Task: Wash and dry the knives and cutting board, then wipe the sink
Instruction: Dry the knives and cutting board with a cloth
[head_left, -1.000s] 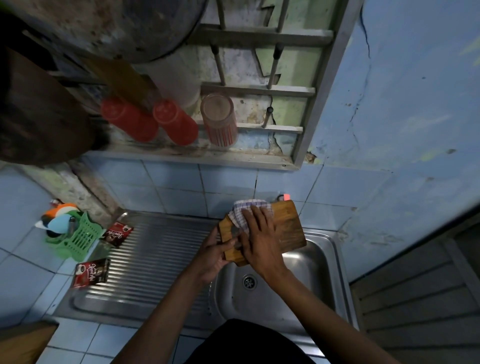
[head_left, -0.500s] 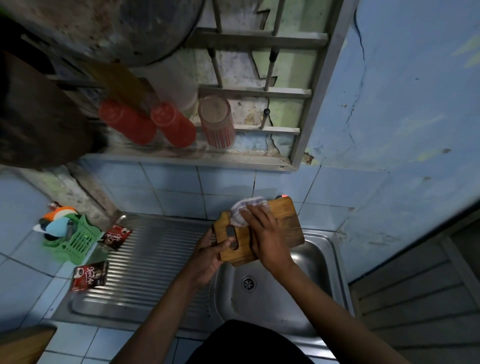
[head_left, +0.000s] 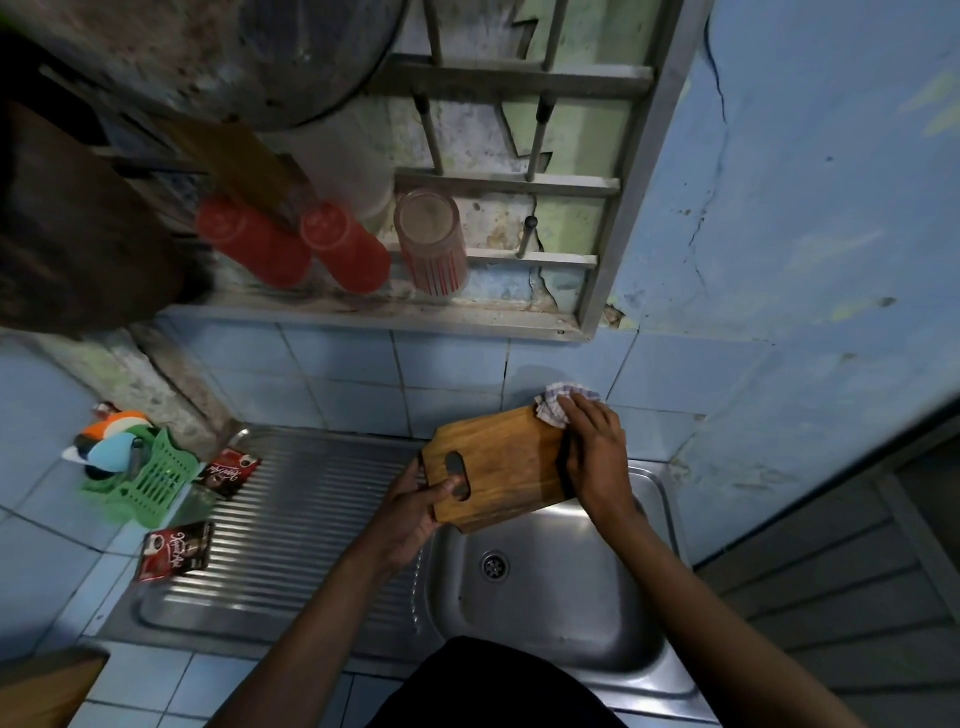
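One wooden cutting board (head_left: 498, 462), centre of the frame, held tilted above the far rim of the sink basin (head_left: 561, 587), its handle slot toward the left. Your left hand (head_left: 410, 514) grips the board's slotted end, thumb on top beside the slot, the other fingers hidden beneath. Your right hand (head_left: 592, 452) presses one checked cloth (head_left: 558, 402) against the board's upper right corner, fingers fairly straight over the cloth and the board's right edge; most of the cloth is covered by them. One drain (head_left: 494, 565) shows in the basin below the board. One ribbed draining board (head_left: 291, 525) lies left of the basin, with two dark red sachets (head_left: 176, 551) at its left edge, their print too small to read. One green plastic basket (head_left: 150, 478) at middle left holds coloured items you cannot make out singly. Three upturned tumblers on the shelf (head_left: 374, 314) at upper centre: two red tumblers (head_left: 296, 244) and one clear striped tumbler (head_left: 431, 241). A large round metal vessel (head_left: 234, 57) is cut off at the top left; a dark shape below it is unidentifiable. No knife can be made out. Open room lies over the basin below the board; the tiled wall (head_left: 337, 369) stands close behind the board's far edge, and the basin's right rim sits near the blue wall.
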